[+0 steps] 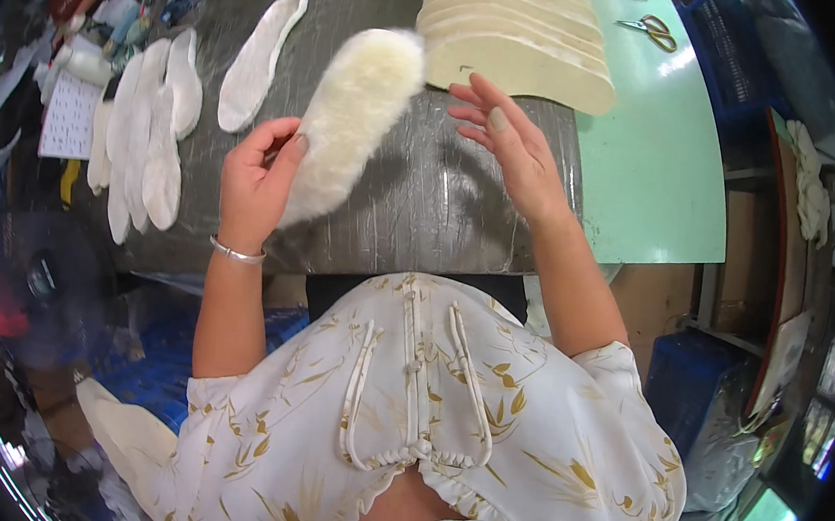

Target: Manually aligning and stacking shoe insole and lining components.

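Note:
A fluffy cream insole (359, 119) is pinched at its left edge between the thumb and fingers of my left hand (263, 177), raised over the dark table. To its right, my right hand (509, 149) hovers with the fingers apart and nothing in them. Just beyond that hand lies a row of overlapping cream insole-shaped pieces (517, 64). A single white insole (261, 63) rests on the table to the left of the held one. Farther left, several white insoles (140, 133) lie overlapping in a pile.
The dark plastic-covered table (422, 216) meets a pale green board (657, 173) on the right. Scissors (653, 30) lie on that board. A printed sheet (74, 115) and a white bottle (84, 66) are at the left edge. A fan (42, 280) stands below left.

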Motion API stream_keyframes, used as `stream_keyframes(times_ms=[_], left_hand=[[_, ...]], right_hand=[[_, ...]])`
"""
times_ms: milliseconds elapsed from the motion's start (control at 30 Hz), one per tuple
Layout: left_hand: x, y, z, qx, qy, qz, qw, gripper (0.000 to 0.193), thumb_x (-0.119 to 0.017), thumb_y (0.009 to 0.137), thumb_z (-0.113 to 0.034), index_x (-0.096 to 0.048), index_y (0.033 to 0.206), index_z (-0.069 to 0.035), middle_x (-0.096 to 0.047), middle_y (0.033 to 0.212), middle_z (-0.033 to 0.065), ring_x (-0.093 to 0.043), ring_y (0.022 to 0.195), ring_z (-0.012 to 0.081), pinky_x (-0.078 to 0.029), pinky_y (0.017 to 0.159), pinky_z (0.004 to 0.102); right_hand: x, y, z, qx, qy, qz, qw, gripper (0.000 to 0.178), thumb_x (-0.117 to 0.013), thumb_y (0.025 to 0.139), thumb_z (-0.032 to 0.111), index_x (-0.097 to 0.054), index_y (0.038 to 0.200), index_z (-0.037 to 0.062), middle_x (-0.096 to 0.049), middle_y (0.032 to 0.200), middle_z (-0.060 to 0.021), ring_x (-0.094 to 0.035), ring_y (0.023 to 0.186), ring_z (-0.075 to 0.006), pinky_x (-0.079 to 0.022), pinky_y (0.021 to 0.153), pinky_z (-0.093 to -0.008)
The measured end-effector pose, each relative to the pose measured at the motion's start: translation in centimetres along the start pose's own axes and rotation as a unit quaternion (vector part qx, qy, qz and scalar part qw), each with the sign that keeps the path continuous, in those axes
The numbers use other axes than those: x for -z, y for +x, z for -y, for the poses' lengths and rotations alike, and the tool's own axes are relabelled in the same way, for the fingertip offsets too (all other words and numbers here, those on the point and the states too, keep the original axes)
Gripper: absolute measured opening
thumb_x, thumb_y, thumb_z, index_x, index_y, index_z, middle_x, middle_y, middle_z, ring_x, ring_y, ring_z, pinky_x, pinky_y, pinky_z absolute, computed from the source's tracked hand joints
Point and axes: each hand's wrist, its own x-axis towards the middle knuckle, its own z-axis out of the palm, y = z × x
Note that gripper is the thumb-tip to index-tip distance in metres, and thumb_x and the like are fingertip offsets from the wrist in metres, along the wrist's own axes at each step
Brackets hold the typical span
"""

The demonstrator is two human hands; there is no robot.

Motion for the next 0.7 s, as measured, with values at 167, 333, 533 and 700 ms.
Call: stream_keyframes(times_ms=[167,333,533,700], left_hand=[[-1.2,1.8,0.2,0.038,-0.269,0.033,0.962,0.024,-0.057,0.098,-0.008,-0.061,0.119,0.001,-0.067,0.111,0.0057,-0.061,0.1,0.0109,-0.047,0.092,0.0265],[-4.7,1.2,-0.6,0.05,-0.407,0.096,0.907,0.028,-0.052,0.1,-0.01,-0.055,0.127,-0.004,-0.061,0.126,0.0065,-0.056,0.117,0.0171,-0.042,0.103,0.0356],[-4.1,2.6,-2.6,-0.056,-0.378,0.077,0.921,0.072,-0.061,0.093,-0.026,-0.025,0.149,-0.001,-0.041,0.146,0.0162,-0.046,0.131,0.0285,-0.034,0.111,0.0429],[-2.2,4.8,-6.4,-0.137,-0.259,0.136,0.946,0.059,-0.063,0.09,-0.005,-0.038,0.143,-0.001,-0.057,0.127,0.016,-0.054,0.121,0.0263,-0.046,0.1,0.0387]], right_hand=[[-2.2,0.9,3.0,0.031,0.015,0.056,0.998,0.046,-0.054,0.098,0.014,-0.046,0.14,-0.0032,-0.059,0.131,-0.0145,-0.058,0.115,-0.0195,-0.045,0.1,-0.0334],[-5.1,1.7,4.4,0.138,-0.093,0.007,0.986,0.034,-0.069,0.089,0.02,-0.066,0.117,-0.0002,-0.069,0.101,-0.013,-0.067,0.086,-0.0185,-0.054,0.076,-0.0312],[-5.9,2.6,4.8,0.261,-0.282,-0.075,0.92,0.012,-0.066,0.082,0.011,-0.073,0.091,0.0071,-0.065,0.077,-0.0087,-0.064,0.066,-0.0296,-0.052,0.059,-0.0371],[-5.8,2.1,5.1,0.278,-0.379,-0.071,0.88,0.01,-0.068,0.079,0.01,-0.071,0.089,0.0081,-0.064,0.075,-0.0065,-0.064,0.067,-0.0276,-0.051,0.058,-0.038]])
